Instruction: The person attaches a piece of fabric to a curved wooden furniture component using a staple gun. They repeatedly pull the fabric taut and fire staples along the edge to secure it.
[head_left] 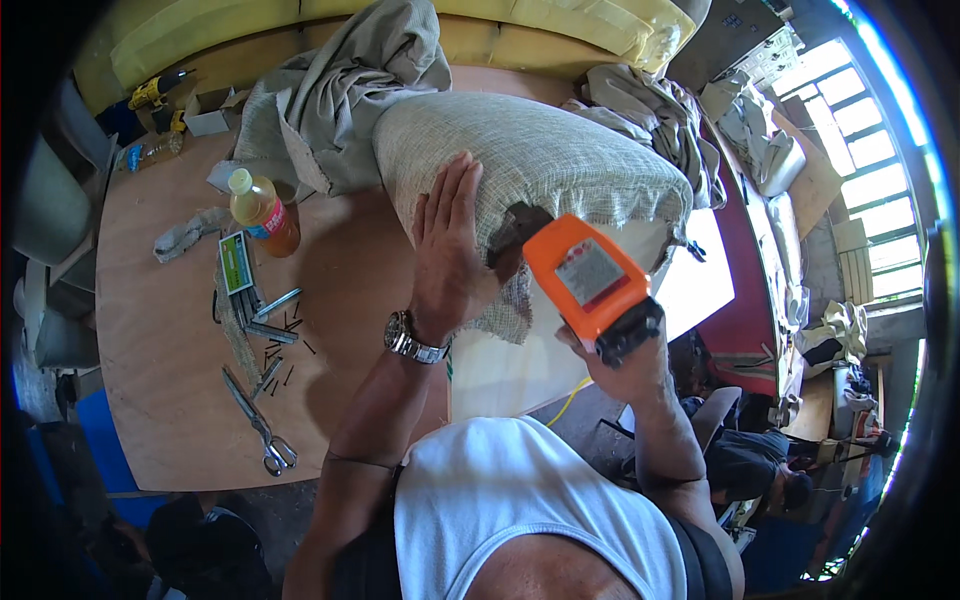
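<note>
A large cushion [500,135] covered in beige woven fabric rests on the wooden table in front of me. My left hand [447,250] lies against its near left side, fingers stretched out; a metal watch [408,338] is on that wrist. My right hand [630,375] grips an orange staple gun [590,275] from below. The gun's dark nose meets the fabric at the cushion's near end, beside my left hand. Frayed fabric edges hang there. The exact point of contact is hidden.
On the table [150,380] at left lie scissors [262,430], staple strips [275,332], loose nails, a green box [236,263] and a drink bottle [265,215]. Grey fabric [340,100] is heaped behind. A yellow drill [155,92] sits far left. Another person [745,460] is at lower right.
</note>
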